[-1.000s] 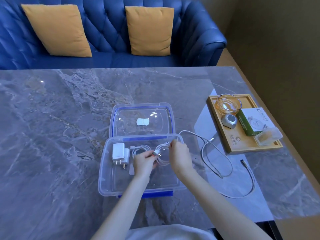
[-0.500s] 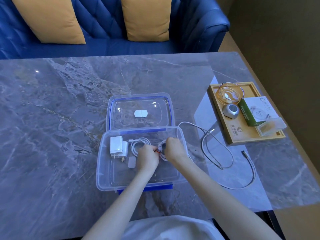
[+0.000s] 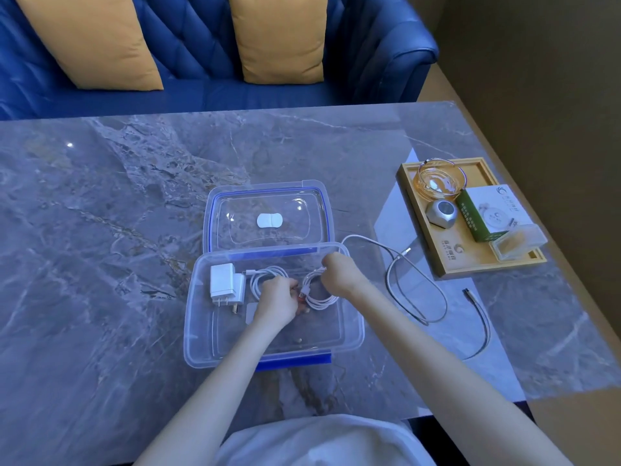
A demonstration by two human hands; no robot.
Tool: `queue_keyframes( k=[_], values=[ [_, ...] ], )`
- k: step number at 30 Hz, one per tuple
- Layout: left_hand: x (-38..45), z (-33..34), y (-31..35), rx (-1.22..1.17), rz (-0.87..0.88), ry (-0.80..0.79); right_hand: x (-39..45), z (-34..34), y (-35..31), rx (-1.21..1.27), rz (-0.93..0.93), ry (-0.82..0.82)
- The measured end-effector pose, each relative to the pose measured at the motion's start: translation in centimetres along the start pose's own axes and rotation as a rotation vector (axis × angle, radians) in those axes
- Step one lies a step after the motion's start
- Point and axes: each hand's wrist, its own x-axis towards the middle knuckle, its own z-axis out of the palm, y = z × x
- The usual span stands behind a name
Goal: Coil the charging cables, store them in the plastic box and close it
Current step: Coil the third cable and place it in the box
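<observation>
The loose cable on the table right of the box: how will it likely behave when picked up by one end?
The loose cable lies in slack curves on the table, so it is probably floppy and would dangle. It looks thin, so likely light. Its far end may drag toward the wooden tray.

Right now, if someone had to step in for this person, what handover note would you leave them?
Left hand: inside the plastic box, grip on the connector end of a coiled white cable.
Right hand: pinches the same coil at its far side.
Already in the box: white charger plug and another coiled cable.
The loose cable lies uncoiled on the table, right of the box.
The lid lies open behind the box.
Left: release this coil, coil and store the loose cable, close the lid.
</observation>
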Motion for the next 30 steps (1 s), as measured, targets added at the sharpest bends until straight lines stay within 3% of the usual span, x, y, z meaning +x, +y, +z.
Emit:
queue_keyframes(
  k=[5, 11, 17, 23, 26, 30],
  values=[
    [-0.3, -1.0, 0.2, 0.105, 0.056, -0.007, 0.4, -0.4, 0.6, 0.104, -0.057, 0.028],
    [-0.4, -2.5, 1.3, 0.2, 0.115, 0.029, -0.8, -2.1, 1.6, 0.277, -0.287, 0.043],
    [0.3, -4.4, 4.2, 0.298, 0.15, 0.142, -2.6, -4.8, 3.5, 0.095, -0.399, 0.169],
    [-0.9, -2.5, 9.4, 0.581, 0.382, 0.284, -5.0, -6.6, 9.0, -0.367, -0.384, 0.369],
    [-0.9, -0.3, 10.6, 0.645, 0.595, 0.246, -5.9, -6.3, 13.2, -0.507, -0.309, 0.381],
    [-0.8, 3.6, 11.7, 0.767, 0.949, 0.147, -7.4, -5.7, 18.1, -0.517, -0.183, 0.39]
  ],
)
